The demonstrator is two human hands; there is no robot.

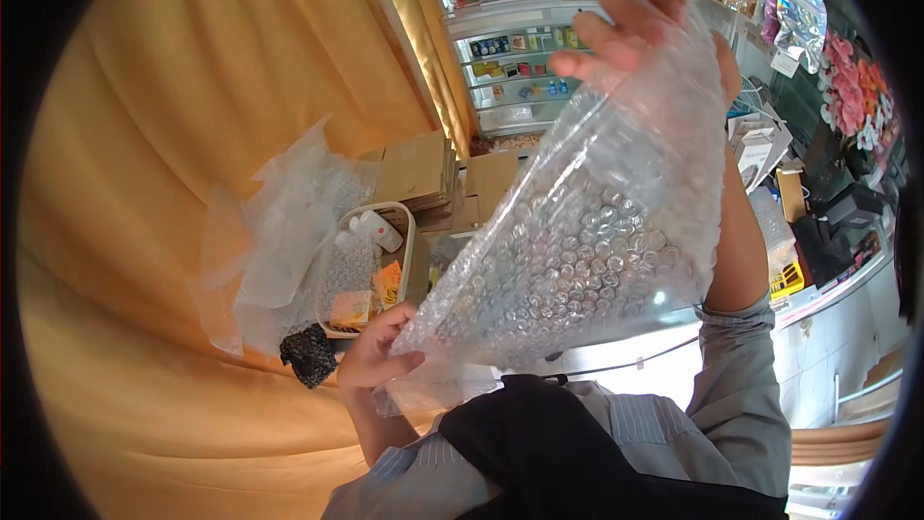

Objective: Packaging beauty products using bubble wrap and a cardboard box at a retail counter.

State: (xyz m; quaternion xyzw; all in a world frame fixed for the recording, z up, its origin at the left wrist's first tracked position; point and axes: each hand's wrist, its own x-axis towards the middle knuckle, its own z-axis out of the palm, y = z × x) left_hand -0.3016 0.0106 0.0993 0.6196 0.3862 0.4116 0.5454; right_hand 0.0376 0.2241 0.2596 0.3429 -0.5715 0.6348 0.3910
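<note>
A clear sheet of bubble wrap (pixel 592 260) stretches diagonally in front of my body. Its lower left corner is pinched by my left hand (pixel 379 354), between thumb and fingers. Up at the far end, my right hand (pixel 635 32) holds the wrap's top; plastic covers the palm while several fingers extend past the edge, blurred. Just beyond my left hand stands a cream plastic basket (pixel 415 253). Inside it are a white bottle (pixel 381 231), bubble wrap and orange packets (pixel 388 282). More loose bubble wrap (pixel 281 245) is heaped on the basket's left.
Flat cardboard boxes (pixel 415 170) are stacked behind the basket. A yellow curtain (pixel 180 159) hangs along the left. Glass shelves (pixel 516 50) with small packages stand ahead. To the right, a counter carries white boxes (pixel 754 148) and a yellow basket (pixel 787 280), near artificial flowers (pixel 844 76).
</note>
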